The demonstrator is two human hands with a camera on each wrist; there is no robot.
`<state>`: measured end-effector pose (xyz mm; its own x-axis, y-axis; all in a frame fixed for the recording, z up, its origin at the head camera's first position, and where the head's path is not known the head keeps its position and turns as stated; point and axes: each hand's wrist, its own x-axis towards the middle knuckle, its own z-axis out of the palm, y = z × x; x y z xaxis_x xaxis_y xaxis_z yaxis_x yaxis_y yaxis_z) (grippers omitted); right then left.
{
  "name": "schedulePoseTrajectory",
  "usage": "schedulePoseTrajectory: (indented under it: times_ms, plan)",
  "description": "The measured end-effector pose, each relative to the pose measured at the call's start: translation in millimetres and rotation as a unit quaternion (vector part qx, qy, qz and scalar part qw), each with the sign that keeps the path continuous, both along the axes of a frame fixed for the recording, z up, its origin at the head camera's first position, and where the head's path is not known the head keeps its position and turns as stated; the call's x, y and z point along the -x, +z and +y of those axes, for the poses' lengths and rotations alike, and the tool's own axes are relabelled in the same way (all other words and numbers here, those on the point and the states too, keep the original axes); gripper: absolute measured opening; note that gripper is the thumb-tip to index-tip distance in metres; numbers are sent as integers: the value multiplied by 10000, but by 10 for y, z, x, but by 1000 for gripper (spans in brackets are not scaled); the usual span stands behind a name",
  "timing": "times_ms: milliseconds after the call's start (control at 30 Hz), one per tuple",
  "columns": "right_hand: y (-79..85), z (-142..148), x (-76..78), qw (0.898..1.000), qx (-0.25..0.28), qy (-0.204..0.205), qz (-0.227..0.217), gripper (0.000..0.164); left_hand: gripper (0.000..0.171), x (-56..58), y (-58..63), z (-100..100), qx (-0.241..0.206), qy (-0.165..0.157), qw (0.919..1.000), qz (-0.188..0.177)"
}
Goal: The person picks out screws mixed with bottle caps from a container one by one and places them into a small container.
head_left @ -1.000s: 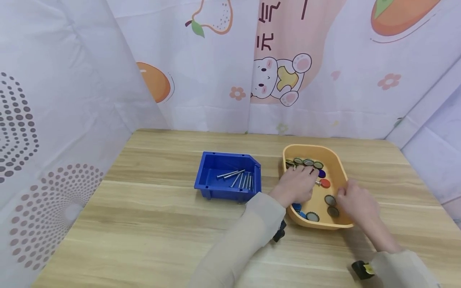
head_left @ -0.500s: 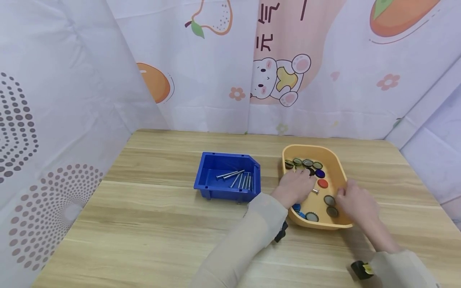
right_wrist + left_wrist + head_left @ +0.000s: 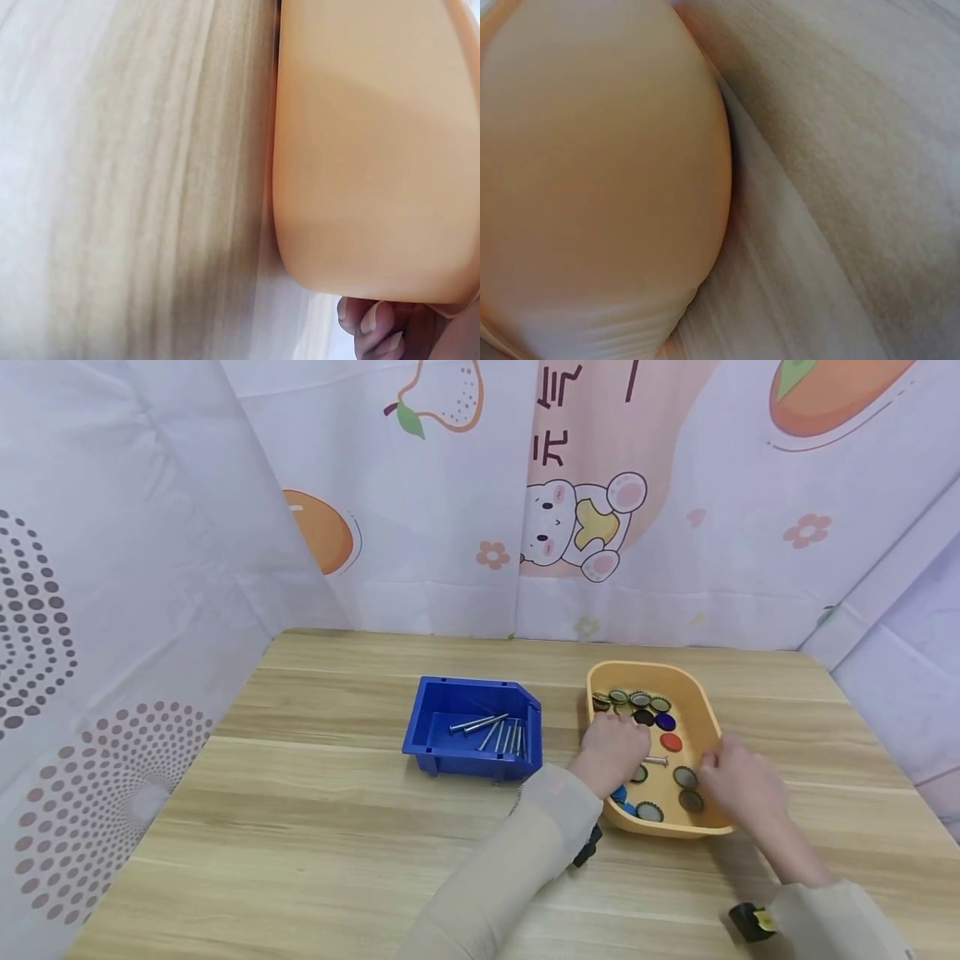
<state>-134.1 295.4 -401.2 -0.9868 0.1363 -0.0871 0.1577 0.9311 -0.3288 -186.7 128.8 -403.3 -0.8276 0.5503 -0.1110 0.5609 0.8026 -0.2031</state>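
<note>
An orange plastic bin (image 3: 705, 714) on the right of the table holds several bottle caps and a screw (image 3: 657, 761). My left hand (image 3: 613, 752) reaches over its left rim, knuckles up and fingertips hidden beneath; I cannot tell whether they pinch anything. Just right of that hand lies the screw, below a red cap (image 3: 671, 742). My right hand (image 3: 744, 783) grips the bin's right rim, and its curled fingers (image 3: 371, 319) show at the bin's outer wall in the right wrist view. The left wrist view shows mostly the bin's outer wall (image 3: 607, 165).
A blue plastic bin (image 3: 438, 750) with several screws (image 3: 491, 727) stands left of the orange one. Black wrist cameras (image 3: 587, 846) hang under both sleeves. The wooden table (image 3: 300, 827) reaches back to a printed curtain (image 3: 435, 527).
My left hand has drawn back a little to the left inside the orange bin, uncovering dark and blue caps. The screw has shifted away from the red cap. My right hand stays in place.
</note>
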Motion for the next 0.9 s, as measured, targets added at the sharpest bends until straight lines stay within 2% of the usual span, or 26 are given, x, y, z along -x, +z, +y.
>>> schedulePoseTrajectory:
  times_ms: [200, 400, 567, 767, 900]
  plan:
    - [-7, 11, 1, 10000, 18, -1, -19, 31, 26, -18, 6, -3, -74, -75, 9999, 70]
    - [-20, 23, 3, 10000, 45, 43, -63, 33, 22, -26, 7, -19, -525, -95, 9984, 210]
    - [-7, 20, 4, 10000, 35, 34, -63, 32, 32, -16, 27, -58, -924, -245, 9954, 102]
    - [6, 6, -2, 10000, 46, 26, -60, 32, 32, 43, 10, -81, -1495, -336, 9881, -139]
    - [5, 11, -1, 10000, 40, 38, -74, 33, 22, 70, -17, -100, -1996, -441, 9789, 12]
